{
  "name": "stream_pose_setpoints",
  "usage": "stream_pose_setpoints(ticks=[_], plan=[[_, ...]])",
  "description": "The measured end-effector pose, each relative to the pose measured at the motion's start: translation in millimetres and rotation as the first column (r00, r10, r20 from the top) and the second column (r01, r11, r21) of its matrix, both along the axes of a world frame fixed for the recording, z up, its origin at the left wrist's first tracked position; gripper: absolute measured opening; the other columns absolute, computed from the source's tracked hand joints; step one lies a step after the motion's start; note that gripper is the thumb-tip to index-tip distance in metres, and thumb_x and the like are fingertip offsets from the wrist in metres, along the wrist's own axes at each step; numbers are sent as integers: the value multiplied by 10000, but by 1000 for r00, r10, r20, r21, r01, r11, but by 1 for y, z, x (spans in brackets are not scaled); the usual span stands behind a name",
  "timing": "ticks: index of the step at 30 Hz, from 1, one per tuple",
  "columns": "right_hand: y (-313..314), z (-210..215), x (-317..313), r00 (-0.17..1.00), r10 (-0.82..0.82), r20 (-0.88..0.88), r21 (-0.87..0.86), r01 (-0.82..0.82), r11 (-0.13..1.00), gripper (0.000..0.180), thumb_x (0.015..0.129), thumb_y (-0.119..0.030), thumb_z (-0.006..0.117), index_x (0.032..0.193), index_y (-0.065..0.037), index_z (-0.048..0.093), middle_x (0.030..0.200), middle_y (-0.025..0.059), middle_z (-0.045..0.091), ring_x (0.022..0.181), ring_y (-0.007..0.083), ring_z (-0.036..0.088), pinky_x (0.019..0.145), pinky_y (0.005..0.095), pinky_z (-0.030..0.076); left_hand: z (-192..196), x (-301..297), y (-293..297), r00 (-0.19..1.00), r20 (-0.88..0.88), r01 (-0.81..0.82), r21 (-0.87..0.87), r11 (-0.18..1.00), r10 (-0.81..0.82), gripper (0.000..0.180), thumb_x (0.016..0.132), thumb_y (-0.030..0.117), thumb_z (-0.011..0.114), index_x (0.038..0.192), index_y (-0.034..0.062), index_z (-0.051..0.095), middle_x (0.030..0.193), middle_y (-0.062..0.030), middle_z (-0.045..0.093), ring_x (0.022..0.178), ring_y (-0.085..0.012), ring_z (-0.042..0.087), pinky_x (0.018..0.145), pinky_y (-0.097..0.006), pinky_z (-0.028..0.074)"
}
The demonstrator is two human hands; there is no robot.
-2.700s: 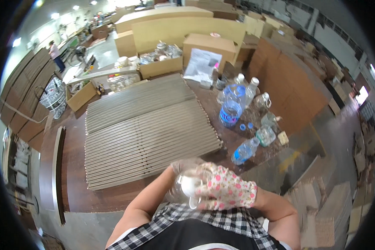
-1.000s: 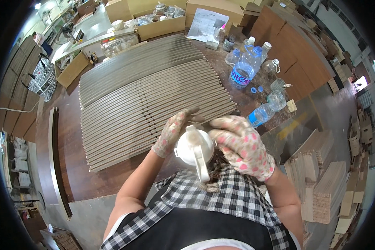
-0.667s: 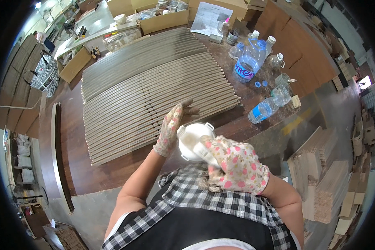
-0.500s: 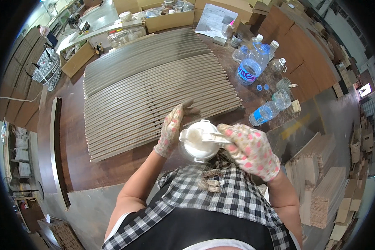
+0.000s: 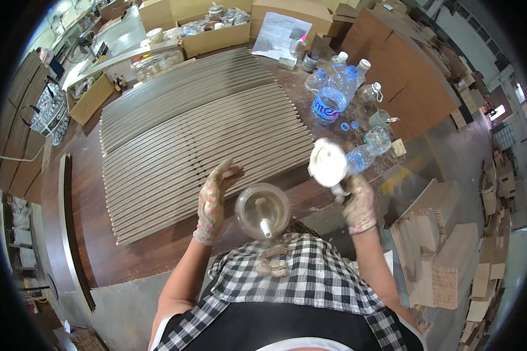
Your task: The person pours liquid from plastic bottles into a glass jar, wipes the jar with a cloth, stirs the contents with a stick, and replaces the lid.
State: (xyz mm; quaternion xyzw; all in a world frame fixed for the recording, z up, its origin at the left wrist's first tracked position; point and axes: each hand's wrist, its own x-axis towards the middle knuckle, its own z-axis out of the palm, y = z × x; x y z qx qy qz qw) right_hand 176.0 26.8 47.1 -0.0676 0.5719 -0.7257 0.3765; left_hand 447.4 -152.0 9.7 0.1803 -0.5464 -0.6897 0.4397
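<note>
The left hand [image 5: 212, 202], in a flowered glove, is lying beside a clear round jar [image 5: 263, 210] with its fingers [image 5: 227, 171] stretched out toward the far side. Whether this hand is gripping the jar or only touching its left side, I cannot tell, because the jar wall is hiding the contact. The jar is sitting near the person's chest, over the near edge of the worktop [image 5: 158, 251]; what is carrying it from below is not visible. It is open on top, and its glass is looking cloudy. Inside it a pale stick with a round white end is pointing toward the near side; what it is remains hard to make out.

The right hand [image 5: 357, 202], also gloved, is raised to the right of the jar, and its fingers are closed on the lower edge of a white round lid [image 5: 327, 162]. The lid is well apart from the jar, and it is partly covering a lying bottle [image 5: 366, 153] behind it.

Farther away, many long grey slats [image 5: 199, 126] are lying side by side across the brown worktop. More bottles [image 5: 334, 96] are standing at the far right, and cardboard boxes [image 5: 216, 38] are lining the far edge, bent by the lens.
</note>
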Motion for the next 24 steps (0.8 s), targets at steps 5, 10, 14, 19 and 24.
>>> stream_pose_setpoints(ticks=[5,10,14,19,24], plan=[[23,-113,2,922,-180,343,267,88,960,172,933,-191,593,1071,-95,628,974,20,616,748,155,554,506,264,409,-6,2,9,998,59,17,57,998,-20,828,944,672,397,1430,2,409,1331,-171,540,1231,-295,528,1077,-453,389],[1,-103,11,992,100,-79,343,-67,937,247,959,-242,566,1124,-67,618,1023,69,635,897,235,638,661,400,541,-16,17,15,997,21,79,32,996,-79,918,901,703,442,1501,24,288,1481,-179,387,1361,-313,398,1129,-458,320],[13,-70,16,171,354,-920,391,308,868,414,887,-217,661,1241,-28,561,1244,173,541,1146,358,539,996,472,435,-37,34,17,988,57,149,-68,986,-146,1227,733,678,711,1550,31,62,1603,-186,143,1459,-331,243,1178,-464,231],[-4,-13,65,247,341,-907,243,-353,903,864,796,-491,752,1438,-37,395,1401,214,445,1310,367,452,1062,461,423,-31,40,22,956,273,177,-246,953,-107,1512,491,738,804,1548,22,-7,1620,-164,57,1492,-342,103,1198,-497,132],[-22,-22,83,200,444,-873,248,-602,759,1089,714,-550,791,1518,-56,247,1543,242,258,1421,425,282,1144,494,303,-21,31,40,949,315,120,-318,940,-14,1558,455,744,811,1544,15,-33,1616,-178,48,1494,-339,90,1196,-493,125]])
